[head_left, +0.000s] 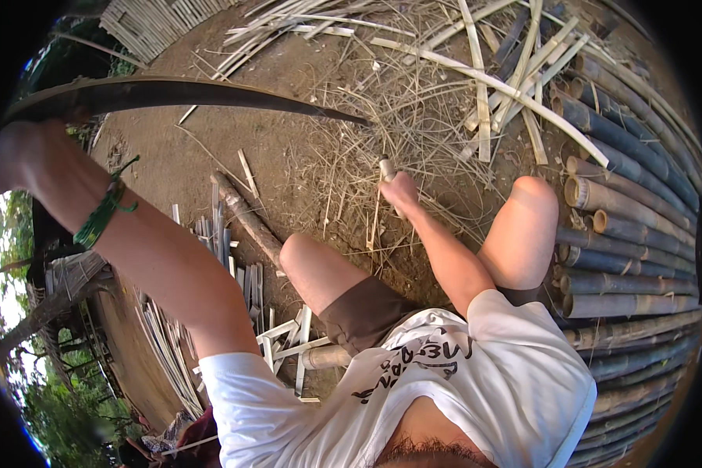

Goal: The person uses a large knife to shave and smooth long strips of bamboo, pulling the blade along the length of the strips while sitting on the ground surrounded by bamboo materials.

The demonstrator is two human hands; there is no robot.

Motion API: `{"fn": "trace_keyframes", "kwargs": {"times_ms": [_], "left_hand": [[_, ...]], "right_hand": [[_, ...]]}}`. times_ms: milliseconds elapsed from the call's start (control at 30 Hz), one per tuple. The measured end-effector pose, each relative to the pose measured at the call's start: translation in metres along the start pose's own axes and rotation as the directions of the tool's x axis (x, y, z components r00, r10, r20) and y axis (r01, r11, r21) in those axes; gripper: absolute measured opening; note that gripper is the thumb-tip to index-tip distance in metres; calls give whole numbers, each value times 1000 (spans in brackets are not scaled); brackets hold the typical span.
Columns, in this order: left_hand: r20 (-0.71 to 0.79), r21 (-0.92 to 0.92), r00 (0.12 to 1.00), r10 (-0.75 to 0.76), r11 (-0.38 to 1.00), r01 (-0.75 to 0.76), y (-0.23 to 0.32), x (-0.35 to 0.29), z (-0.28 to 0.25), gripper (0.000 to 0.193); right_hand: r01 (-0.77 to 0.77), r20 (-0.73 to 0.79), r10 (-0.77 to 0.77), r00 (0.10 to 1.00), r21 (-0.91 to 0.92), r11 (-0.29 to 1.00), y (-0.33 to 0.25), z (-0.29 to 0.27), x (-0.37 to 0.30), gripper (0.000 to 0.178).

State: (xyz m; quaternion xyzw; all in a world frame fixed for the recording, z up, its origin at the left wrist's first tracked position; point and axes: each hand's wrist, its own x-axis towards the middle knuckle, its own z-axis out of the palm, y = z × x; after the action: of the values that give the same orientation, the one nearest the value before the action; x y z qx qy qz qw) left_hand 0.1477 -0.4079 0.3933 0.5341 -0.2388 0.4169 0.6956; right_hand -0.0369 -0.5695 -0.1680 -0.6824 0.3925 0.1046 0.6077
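My left hand point(25, 156), blurred and with a green cord bracelet on its wrist, is raised at the far left. It appears closed on the near end of a long dark strip point(203, 93), which looks like split bamboo. The strip curves across to the right and narrows to a tip above thin shavings. Farther right and lower, between my knees, my right hand point(399, 193) is wrapped round a short pale cylindrical piece point(387, 167). Whether that piece is a tool handle, I cannot tell. The strip's tip is a little beyond my right hand, apart from it.
Tangled shavings point(437, 129) cover the dirt ground ahead. Long pale bamboo slats point(483, 78) lie crossed at the far right. Stacked bamboo poles point(632, 203) line my right side. By my left knee are a wooden pole point(246, 212) and bundled strips point(249, 285).
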Motion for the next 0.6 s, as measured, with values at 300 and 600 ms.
{"fn": "trace_keyframes", "kwargs": {"times_ms": [300,600], "left_hand": [[64,-134,997,-43,990,51,51,-23,-54,32],[131,-440,983,127,896,-57,150,-145,-163,32]], "right_hand": [[-61,244,-173,954,724,687,-78,-10,-60,33],[-102,188,-189,964,915,390,-196,13,-98,35]]}}
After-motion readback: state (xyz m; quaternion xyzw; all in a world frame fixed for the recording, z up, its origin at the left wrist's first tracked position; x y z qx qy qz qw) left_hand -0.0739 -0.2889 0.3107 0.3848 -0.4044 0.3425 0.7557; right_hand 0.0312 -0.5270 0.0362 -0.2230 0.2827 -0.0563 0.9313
